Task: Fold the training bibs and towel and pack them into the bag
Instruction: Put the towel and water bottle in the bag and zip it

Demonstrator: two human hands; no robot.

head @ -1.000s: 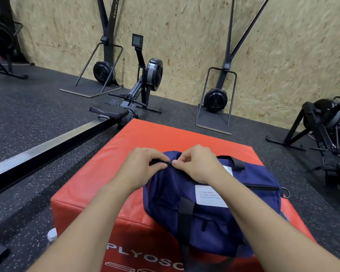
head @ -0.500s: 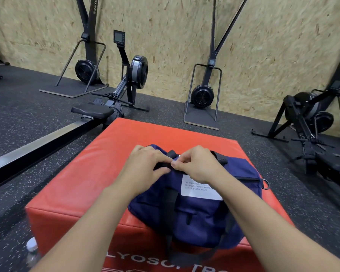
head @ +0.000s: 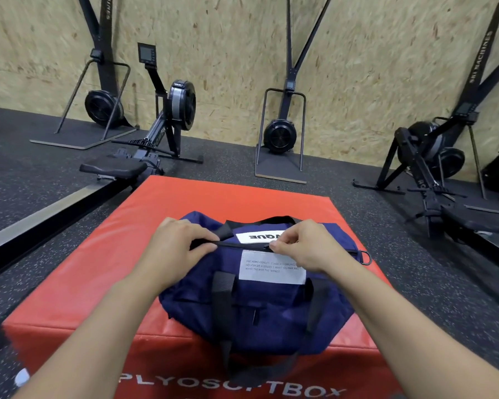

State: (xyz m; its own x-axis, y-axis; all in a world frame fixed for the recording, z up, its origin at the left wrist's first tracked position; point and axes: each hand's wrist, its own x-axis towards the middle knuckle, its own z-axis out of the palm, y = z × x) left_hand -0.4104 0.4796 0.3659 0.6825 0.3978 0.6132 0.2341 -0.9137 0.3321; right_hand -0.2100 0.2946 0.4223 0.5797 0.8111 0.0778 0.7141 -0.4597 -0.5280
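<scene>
A navy duffel bag (head: 260, 309) with black straps and white labels lies on a red soft plyo box (head: 92, 266). My left hand (head: 176, 249) grips the bag's top at the left end of the zipper line. My right hand (head: 303, 249) pinches the zipper pull (head: 267, 247) near the middle of the top. The zip looks closed between my two hands. No bibs or towel are in view.
Rowing machine rail (head: 41, 214) and seat (head: 113, 168) run along the left of the box. Another rower (head: 432, 180) stands on the right. Ski machines (head: 280, 133) lean on the wooden wall behind. Black rubber floor surrounds the box.
My right hand has slid the zipper pull to the right, away from my left hand, which stays at the bag's left end. The camera view has shifted rightward.
</scene>
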